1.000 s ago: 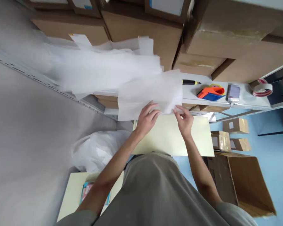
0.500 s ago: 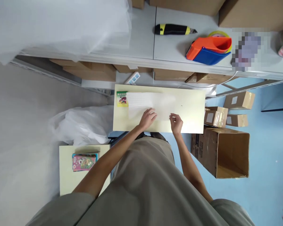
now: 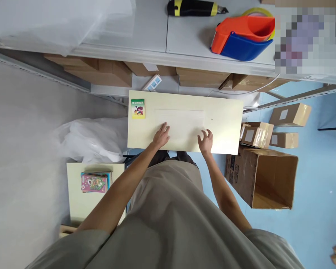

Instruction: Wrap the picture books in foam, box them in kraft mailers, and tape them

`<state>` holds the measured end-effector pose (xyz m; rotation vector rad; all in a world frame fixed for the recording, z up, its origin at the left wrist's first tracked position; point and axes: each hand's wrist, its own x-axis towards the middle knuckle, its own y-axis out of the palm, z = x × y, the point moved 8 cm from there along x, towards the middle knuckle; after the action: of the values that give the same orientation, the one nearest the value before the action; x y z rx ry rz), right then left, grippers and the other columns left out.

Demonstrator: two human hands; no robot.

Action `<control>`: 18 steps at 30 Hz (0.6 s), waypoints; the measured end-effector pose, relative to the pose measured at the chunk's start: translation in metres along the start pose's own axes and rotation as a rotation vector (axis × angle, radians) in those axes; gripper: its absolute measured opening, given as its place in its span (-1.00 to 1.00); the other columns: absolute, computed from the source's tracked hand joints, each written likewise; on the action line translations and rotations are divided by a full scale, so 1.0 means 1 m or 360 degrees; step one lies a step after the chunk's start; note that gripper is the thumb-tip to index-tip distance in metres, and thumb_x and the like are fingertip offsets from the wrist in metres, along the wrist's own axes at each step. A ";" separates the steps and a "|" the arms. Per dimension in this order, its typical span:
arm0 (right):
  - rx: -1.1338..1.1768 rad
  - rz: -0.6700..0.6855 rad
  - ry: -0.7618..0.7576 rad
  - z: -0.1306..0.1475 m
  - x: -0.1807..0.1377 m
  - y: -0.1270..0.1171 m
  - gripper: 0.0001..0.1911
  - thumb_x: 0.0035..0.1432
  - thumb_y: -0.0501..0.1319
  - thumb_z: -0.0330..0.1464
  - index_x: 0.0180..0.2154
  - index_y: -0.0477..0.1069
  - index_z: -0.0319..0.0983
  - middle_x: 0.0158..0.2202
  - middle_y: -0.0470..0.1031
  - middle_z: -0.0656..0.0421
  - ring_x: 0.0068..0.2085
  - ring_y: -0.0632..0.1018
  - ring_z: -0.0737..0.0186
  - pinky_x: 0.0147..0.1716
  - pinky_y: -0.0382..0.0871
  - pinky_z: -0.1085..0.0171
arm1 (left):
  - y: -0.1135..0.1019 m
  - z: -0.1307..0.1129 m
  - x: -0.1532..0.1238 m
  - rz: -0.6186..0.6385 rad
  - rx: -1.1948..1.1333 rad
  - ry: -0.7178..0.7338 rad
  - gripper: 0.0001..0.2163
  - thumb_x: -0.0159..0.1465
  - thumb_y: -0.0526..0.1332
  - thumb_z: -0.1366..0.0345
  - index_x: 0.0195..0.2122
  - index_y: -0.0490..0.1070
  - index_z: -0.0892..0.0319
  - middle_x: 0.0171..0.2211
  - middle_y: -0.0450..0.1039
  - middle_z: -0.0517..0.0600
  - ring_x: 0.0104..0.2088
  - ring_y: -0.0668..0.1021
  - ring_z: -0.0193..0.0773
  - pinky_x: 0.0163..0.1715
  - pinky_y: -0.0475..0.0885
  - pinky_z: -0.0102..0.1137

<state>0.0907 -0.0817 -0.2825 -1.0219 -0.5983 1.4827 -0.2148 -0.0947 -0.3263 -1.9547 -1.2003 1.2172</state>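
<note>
A thin clear sheet lies flat on the pale yellow table in front of me. My left hand rests on the sheet's near left corner with its fingers spread and flat. My right hand rests on the near right corner, fingers also apart. Neither hand holds anything. A small green booklet lies on the table's left end, apart from both hands.
A grey shelf above the table carries a stack of clear sheets, a black and yellow utility knife and an orange and blue tape dispenser. An open cardboard box stands right. Colourful booklets sit on a second table.
The clear sheet came off the shelf stack and now lies flat on the table. Both hands went from pinching its edge to pressing flat on it. The view tilted downward.
</note>
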 end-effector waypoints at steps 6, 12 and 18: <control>-0.0198 0.0486 -0.0494 0.055 -0.027 0.069 -0.37 0.54 0.15 -0.27 0.53 0.24 -0.21 0.67 -0.11 -0.11 0.65 -0.06 -0.21 0.50 0.14 -0.20 | 0.004 0.000 0.002 -0.0097 -0.0064 -0.0003 -0.40 0.39 0.22 0.37 0.46 0.25 0.30 0.63 -0.04 0.33 0.63 0.05 0.18 0.54 0.21 0.03; -0.0264 0.0545 -0.0456 0.053 -0.045 0.087 -0.32 0.58 0.10 -0.18 0.59 0.12 -0.18 0.68 -0.22 -0.09 0.67 -0.18 -0.21 0.53 0.04 -0.24 | -0.006 0.008 0.000 -0.0082 -0.0125 0.0087 -0.42 0.38 0.18 0.40 0.44 0.32 0.26 0.62 0.02 0.24 0.63 0.08 0.14 0.57 0.16 0.04; -0.0297 0.0563 -0.0391 0.050 -0.043 0.081 -0.39 0.59 0.09 -0.22 0.55 0.22 -0.17 0.68 -0.15 -0.03 0.66 -0.10 -0.19 0.52 0.14 -0.17 | -0.015 0.016 0.001 -0.0085 -0.0228 0.0176 -0.44 0.37 0.16 0.43 0.42 0.38 0.23 0.62 0.04 0.20 0.63 0.08 0.06 0.58 0.15 0.02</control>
<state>0.0035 -0.1291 -0.3147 -1.1396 -0.7700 1.9105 -0.2348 -0.0876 -0.3221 -2.0504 -1.3049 1.0076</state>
